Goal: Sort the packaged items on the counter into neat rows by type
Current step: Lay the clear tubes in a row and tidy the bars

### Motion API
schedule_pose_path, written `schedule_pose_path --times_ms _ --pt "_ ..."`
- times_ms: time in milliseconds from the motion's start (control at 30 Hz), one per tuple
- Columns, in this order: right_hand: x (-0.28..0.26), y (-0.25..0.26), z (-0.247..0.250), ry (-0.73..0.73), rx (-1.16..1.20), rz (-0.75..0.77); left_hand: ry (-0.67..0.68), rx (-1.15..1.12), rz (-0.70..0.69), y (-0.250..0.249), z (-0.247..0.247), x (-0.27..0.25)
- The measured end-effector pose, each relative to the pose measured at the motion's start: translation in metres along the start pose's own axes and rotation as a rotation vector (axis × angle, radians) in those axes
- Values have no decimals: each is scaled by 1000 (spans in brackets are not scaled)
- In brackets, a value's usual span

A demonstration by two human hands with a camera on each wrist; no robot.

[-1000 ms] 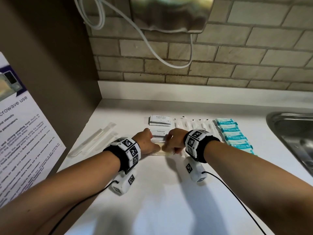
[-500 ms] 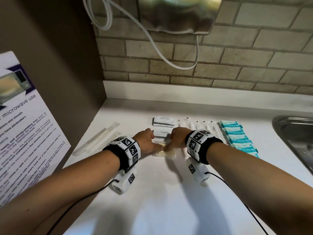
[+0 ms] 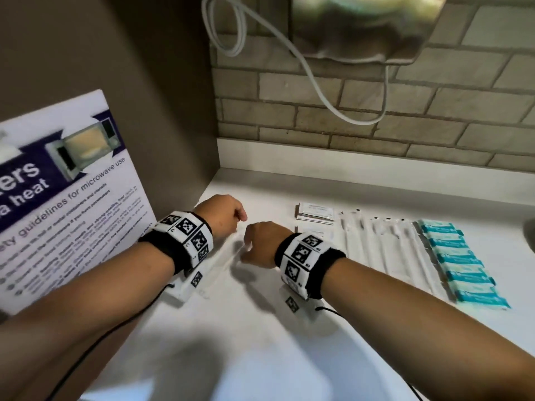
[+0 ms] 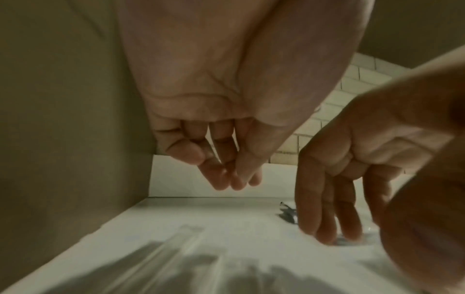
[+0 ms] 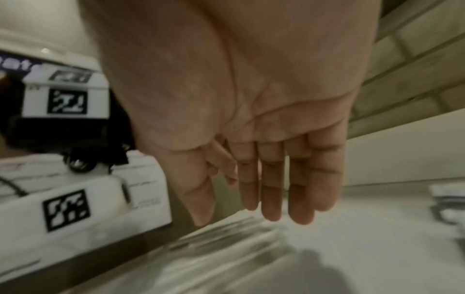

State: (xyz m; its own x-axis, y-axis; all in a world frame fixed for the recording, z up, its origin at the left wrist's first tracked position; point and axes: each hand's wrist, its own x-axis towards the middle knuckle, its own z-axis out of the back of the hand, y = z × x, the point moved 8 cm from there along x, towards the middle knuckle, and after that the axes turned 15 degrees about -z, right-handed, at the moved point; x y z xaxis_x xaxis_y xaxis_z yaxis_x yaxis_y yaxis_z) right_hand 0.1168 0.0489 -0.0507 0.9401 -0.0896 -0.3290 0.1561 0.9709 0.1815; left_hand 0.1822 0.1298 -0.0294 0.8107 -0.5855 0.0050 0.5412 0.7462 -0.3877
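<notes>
Long clear packets (image 3: 223, 264) lie slantwise on the white counter (image 3: 260, 342) near the left wall, blurred in both wrist views. My left hand (image 3: 225, 217) hovers over their far end with loosely hanging fingers (image 4: 221, 183) and holds nothing. My right hand (image 3: 260, 244) is just right of them, fingers (image 5: 271, 206) straight and pointing down close to the counter, also empty. To the right lie a stack of white sachets (image 3: 315, 212), one more sachet (image 3: 315, 234), a row of long white wrapped packets (image 3: 385, 247) and a row of teal packets (image 3: 460, 264).
A brown side panel (image 3: 144, 82) with a microwave-use poster (image 3: 66, 198) closes the left side. A brick wall stands behind, with a metal fixture (image 3: 362, 27) and a white cable (image 3: 318, 82) above. A sink edge (image 3: 531, 235) shows at far right.
Both hands have left the small sachets in the middle and moved left over the long clear packets. The head view has turned left with them.
</notes>
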Motion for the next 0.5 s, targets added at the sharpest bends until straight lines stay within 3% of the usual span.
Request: schedule_pose_path --times_ms 200,400,500 --pt "1 36 -44 20 -75 -41 281 266 21 14 -27 -32" --pt "1 35 -46 -84 -69 -51 280 230 37 26 -41 -50" --pt "7 27 -44 -36 -97 -77 297 160 28 35 -45 -51"
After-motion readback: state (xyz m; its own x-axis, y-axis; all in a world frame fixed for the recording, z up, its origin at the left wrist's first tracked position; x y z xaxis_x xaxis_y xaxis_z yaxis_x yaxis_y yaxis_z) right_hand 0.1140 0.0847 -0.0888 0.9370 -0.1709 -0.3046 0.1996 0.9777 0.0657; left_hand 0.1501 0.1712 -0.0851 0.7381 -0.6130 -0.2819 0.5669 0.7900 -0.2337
